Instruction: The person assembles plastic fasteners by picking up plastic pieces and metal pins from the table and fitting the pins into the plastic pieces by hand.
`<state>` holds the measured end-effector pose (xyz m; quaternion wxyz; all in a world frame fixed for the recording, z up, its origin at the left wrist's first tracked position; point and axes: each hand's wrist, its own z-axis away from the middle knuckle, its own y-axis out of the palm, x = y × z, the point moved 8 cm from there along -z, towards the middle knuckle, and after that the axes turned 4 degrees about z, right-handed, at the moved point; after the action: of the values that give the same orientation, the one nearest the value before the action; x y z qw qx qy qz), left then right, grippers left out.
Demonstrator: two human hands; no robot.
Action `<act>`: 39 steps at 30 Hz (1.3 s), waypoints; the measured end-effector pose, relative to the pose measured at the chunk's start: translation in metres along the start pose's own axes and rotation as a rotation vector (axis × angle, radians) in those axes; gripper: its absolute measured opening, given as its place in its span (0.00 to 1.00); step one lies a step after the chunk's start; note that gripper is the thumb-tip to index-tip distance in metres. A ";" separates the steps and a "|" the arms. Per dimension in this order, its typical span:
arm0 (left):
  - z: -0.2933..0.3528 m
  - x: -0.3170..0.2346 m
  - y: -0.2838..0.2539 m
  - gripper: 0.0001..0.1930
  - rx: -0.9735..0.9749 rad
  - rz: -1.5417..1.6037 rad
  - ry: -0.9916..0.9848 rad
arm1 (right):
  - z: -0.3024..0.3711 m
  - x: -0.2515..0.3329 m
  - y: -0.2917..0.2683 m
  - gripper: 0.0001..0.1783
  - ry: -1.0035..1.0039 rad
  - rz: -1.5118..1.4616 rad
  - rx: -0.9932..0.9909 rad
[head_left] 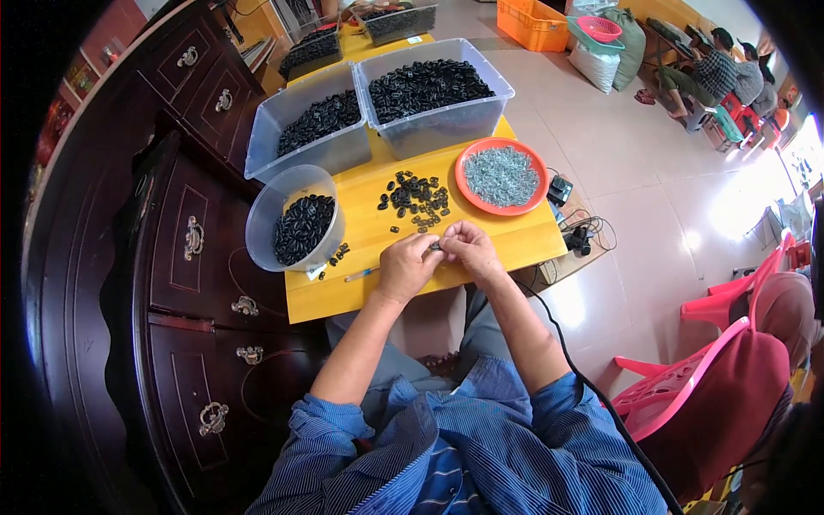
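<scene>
Over the front part of the yellow table (369, 249) my two hands meet. My left hand (408, 268) and my right hand (471, 251) both pinch a small dark plastic piece (436, 246) between their fingertips; its exact shape is mostly covered by the fingers. Just beyond them lies a loose scatter of small black oval pieces (416, 197). An orange-red plate (464, 190) heaped with small silvery metal pins (502, 176) is beyond my right hand. To the left, a round clear tub (257, 215) holds more black pieces. A thin pen-like tool (360, 275) lies beside my left hand.
Two clear bins (395, 137) full of black pieces stand at the table's far side. A dark wooden cabinet (180, 283) closes off the left. Cables and black adapters (579, 240) lie right of the table. Pink chairs (678, 386) and seated people (719, 73) are further right.
</scene>
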<state>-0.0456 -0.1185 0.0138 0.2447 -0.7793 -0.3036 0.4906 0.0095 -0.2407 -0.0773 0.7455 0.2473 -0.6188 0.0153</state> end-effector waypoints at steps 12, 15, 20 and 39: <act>0.000 0.001 0.001 0.10 -0.016 -0.002 0.068 | 0.000 0.000 0.002 0.06 -0.014 0.009 0.001; 0.001 0.005 0.000 0.10 -0.009 0.059 0.018 | 0.000 0.000 0.004 0.06 -0.008 0.004 0.002; 0.001 0.011 0.002 0.11 0.036 0.098 -0.081 | 0.001 0.000 0.002 0.06 0.003 -0.007 -0.022; 0.010 0.023 -0.001 0.10 0.071 0.219 -0.161 | 0.001 -0.002 0.010 0.05 -0.032 0.081 -0.009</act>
<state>-0.0476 -0.1003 -0.0036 0.1920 -0.7567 -0.2177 0.5858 0.0047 -0.2323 -0.0752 0.7352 0.2190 -0.6403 0.0390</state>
